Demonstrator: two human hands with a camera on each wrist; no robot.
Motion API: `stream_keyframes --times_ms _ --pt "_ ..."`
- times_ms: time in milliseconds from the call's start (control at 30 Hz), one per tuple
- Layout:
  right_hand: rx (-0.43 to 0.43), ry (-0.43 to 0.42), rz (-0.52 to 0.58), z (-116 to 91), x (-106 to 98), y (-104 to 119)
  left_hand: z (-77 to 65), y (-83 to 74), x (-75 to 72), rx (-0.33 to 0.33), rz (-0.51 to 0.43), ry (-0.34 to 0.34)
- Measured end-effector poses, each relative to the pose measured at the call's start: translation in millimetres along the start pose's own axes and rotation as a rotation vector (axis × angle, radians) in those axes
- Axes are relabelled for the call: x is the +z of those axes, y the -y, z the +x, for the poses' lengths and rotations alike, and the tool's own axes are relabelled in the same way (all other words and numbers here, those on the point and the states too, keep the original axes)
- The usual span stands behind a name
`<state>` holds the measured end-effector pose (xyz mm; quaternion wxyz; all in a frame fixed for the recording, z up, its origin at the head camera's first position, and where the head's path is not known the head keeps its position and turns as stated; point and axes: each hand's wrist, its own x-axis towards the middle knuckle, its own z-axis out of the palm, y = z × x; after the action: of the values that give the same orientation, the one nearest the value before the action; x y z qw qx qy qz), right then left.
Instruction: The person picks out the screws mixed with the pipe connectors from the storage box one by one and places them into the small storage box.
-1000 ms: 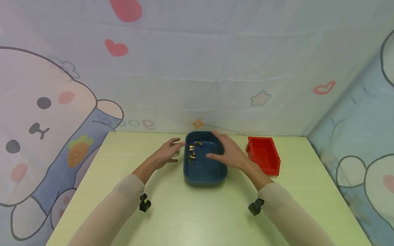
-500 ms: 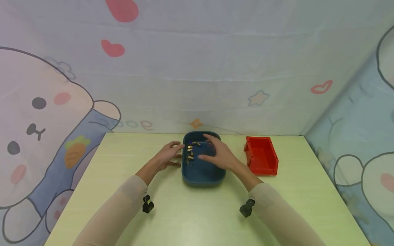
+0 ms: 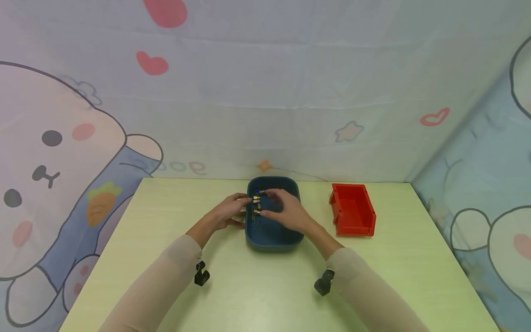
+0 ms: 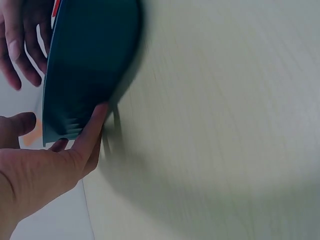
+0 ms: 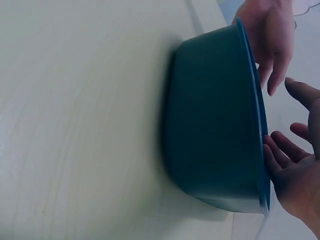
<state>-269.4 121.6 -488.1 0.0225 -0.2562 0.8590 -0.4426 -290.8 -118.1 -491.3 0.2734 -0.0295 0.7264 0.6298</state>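
A dark blue plastic bin (image 3: 277, 236) stands on the table, with several small brass fittings (image 3: 256, 199) along its left inner side. My left hand (image 3: 226, 211) is at the bin's left wall. In the left wrist view, its extended fingers (image 4: 92, 127) lie against the outer wall while the thumb stays apart above the rim. My right hand (image 3: 289, 214) reaches over the bin from the right, thumb and fingertips spread apart close to the fittings. The right wrist view shows the right hand (image 5: 302, 175) at the rim, the fittings hidden behind the bin wall.
An open-fronted red plastic bin (image 3: 354, 216) sits to the right of the blue one on the pale table (image 3: 269, 290). A printed cloth backdrop (image 3: 265, 92) hangs behind the table's far edge and continues along both sides.
My right hand has moved left and lower into the blue bin, towards the fittings. My left hand has come in from slightly left to the bin's wall. The red bin stays put.
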Motion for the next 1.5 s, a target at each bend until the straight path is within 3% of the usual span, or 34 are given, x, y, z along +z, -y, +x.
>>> stream_keyframes --times_ms 367,933,1333,1500 --pt "0.055 -0.034 0.003 0.6 18.2 -5.3 2.0 7.7 -0.1 -0.006 -0.016 0.025" --pt "0.035 -0.158 0.061 8.4 38.0 -11.3 0.6 -0.2 5.8 -0.021 -0.022 0.035" --pt "0.011 -0.177 0.015 12.5 41.3 -11.8 5.9 -1.3 4.3 -0.024 -0.033 0.036" --pt "0.023 -0.146 -0.013 11.3 45.4 -13.5 3.7 2.7 3.7 -0.019 -0.032 0.035"
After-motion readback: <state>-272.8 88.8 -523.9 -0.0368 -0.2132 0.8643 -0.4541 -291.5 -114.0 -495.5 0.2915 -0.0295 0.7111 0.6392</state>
